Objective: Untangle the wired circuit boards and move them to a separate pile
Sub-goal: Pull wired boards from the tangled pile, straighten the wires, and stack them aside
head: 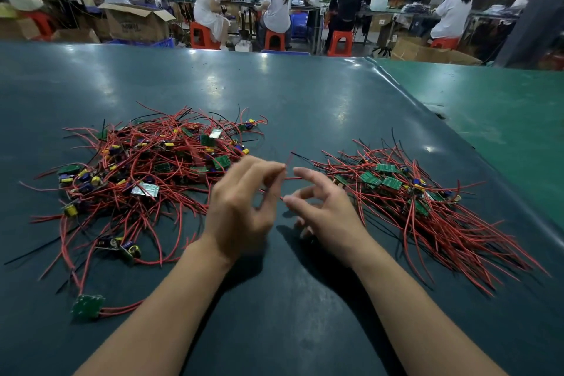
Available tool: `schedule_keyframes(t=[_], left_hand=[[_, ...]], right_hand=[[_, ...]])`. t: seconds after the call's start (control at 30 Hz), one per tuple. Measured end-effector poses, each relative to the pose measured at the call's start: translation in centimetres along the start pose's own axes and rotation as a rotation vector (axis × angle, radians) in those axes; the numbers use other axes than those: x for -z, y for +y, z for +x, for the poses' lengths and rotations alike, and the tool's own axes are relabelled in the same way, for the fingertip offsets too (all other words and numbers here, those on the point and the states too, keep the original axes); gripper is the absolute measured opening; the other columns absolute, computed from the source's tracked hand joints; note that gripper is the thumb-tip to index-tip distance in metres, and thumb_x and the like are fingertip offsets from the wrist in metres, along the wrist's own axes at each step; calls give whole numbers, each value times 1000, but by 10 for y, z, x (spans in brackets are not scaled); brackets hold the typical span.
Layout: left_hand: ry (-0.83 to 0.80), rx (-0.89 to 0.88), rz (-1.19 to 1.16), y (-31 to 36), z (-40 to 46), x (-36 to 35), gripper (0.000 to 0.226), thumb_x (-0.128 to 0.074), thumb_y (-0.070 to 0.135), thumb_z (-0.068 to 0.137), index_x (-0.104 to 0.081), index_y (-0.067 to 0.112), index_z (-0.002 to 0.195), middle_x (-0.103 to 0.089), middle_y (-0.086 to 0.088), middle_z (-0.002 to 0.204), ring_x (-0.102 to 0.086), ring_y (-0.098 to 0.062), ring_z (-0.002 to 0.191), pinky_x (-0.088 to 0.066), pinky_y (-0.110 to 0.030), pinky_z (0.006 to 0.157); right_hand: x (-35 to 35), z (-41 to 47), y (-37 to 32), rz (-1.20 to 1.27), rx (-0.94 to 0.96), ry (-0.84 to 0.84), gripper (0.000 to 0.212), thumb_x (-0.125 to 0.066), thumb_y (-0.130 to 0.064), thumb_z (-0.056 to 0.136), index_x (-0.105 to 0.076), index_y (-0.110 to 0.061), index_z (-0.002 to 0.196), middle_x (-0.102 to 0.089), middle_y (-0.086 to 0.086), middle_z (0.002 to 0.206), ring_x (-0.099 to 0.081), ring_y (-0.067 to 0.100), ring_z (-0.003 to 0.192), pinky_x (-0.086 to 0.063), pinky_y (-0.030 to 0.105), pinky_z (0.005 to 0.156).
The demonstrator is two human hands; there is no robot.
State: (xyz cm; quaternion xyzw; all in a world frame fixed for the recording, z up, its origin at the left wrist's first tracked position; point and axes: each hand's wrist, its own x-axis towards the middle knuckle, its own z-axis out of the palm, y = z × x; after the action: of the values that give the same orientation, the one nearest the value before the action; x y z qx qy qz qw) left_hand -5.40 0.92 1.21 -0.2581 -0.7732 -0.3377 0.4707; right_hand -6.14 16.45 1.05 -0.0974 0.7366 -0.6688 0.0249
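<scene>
The head view showed a thin red wire [288, 178] stretched between the two hands, just above the dark teal rubber-topped table [305, 94]. The left hand [244, 207] pinched it between thumb and curled fingers; the right hand [326, 207] sat close beside, its fingers loosely bent, and whether it gripped the wire could not be told. A tangled heap of red-wired green circuit boards [146, 174] lay left of the hands, with a combed-out pile of the same boards [412, 201] to the right. Bare table stretched beyond both piles to the far edge, and a green mat [503, 119] adjoined on the right.
</scene>
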Motion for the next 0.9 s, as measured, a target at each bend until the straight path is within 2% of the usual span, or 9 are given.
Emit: schedule_keyframes(t=[0.1, 0.17, 0.23, 0.37, 0.43, 0.5, 0.67, 0.8, 0.9], left_hand=[[-167, -192, -169, 19, -5, -10, 14, -62, 3, 89, -66, 3, 102, -68, -12, 94, -63, -28, 82, -53, -35, 76], [-199, -227, -182, 23, -4, -15, 17, -65, 3, 87, -68, 3, 104, -70, -11, 101, -64, -25, 90, -52, -34, 81], [-167, -196, -139, 21, -2, -16, 16, -66, 7, 88, -71, 2, 102, -70, -9, 103, -64, -24, 92, -51, -36, 82], [4, 160, -46, 9, -3, -12, 24, -58, 22, 94, -64, 10, 74, -62, 0, 74, -54, -18, 69, -47, -38, 66], [-63, 464, -83, 5, -4, -12, 35, -57, 32, 96, -63, 10, 70, -60, 0, 63, -54, -20, 59, -47, -41, 60], [-197, 646, -253, 3, -2, -13, 31, -60, 39, 95, -71, 13, 82, -67, -1, 69, -63, -22, 65, -52, -41, 63], [-287, 665, -563, 9, 1, -16, 30, -61, 33, 85, -73, 6, 85, -57, 12, 62, -45, -4, 55, -37, -18, 54], [-112, 805, -630, 5, 4, -17, 20, -68, 25, 83, -77, 7, 87, -66, 7, 66, -51, -2, 56, -40, -15, 57], [32, 993, -731, 0, 7, -18, 16, -70, 27, 82, -73, 12, 78, -64, 6, 59, -50, -9, 52, -43, -20, 54]], right_hand=[[0, -1, -1, -40, 108, -100, 48, -59, 10, 87, -59, -20, 125, -66, 9, 96, -61, 16, 76, -50, 34, 65], [1, 0, -2, -128, 191, -59, 29, -58, 6, 82, -69, -11, 103, -71, 2, 91, -63, 3, 81, -52, 26, 72], [-1, -1, 0, -70, 196, 30, 21, -60, 9, 82, -71, -4, 93, -72, 11, 91, -63, 10, 81, -54, 30, 69], [1, 4, -9, 499, -11, 213, 21, -63, -2, 90, -54, -13, 105, -72, 15, 94, -65, 20, 59, -44, 21, 42], [10, 8, -13, 634, -54, 232, 17, -62, -7, 91, -52, -13, 104, -75, 10, 91, -64, 17, 54, -40, 17, 40], [10, 5, -17, 697, -116, 121, 14, -64, -14, 85, -59, -9, 98, -75, 10, 85, -59, 11, 49, -42, 15, 42], [1, 1, -17, 631, -227, -21, 20, -67, -20, 76, -57, -10, 90, -62, 4, 66, -50, 10, 39, -39, 16, 36], [2, 0, -18, 685, -229, -22, 24, -66, -20, 77, -56, -8, 95, -68, 4, 67, -58, 12, 45, -46, 17, 41], [7, 1, -18, 787, -217, -43, 16, -61, -1, 83, -61, -4, 99, -75, 10, 82, -70, 17, 61, -54, 20, 53]])
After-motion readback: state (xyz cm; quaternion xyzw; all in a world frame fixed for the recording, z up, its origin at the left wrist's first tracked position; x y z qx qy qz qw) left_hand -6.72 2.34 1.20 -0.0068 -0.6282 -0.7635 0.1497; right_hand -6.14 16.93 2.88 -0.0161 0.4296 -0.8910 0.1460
